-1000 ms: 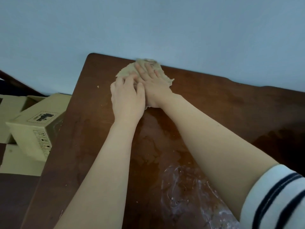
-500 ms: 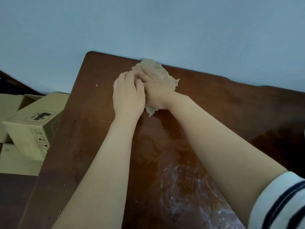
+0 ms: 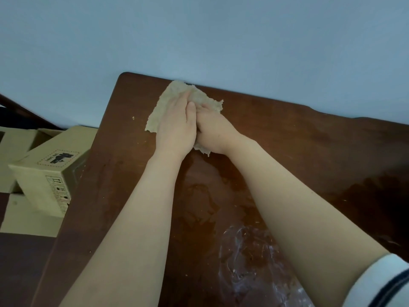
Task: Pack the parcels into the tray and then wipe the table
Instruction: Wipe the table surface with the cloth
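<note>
A beige cloth lies on the dark brown table, close to the far edge by the wall. My left hand and my right hand both press flat on the cloth, side by side and touching, and cover most of it. Its frayed edges show at the left, top and right of my hands. A cardboard parcel with a printed label sits off the table's left edge, leaning on other flat beige boxes.
A pale blue wall runs along the table's far edge. A whitish wet smear marks the near part of the table between my forearms. A small crumb lies left of the cloth.
Both hands stayed on the cloth near the far edge and worked it about. The cloth now spreads out more to the left under my left hand.
</note>
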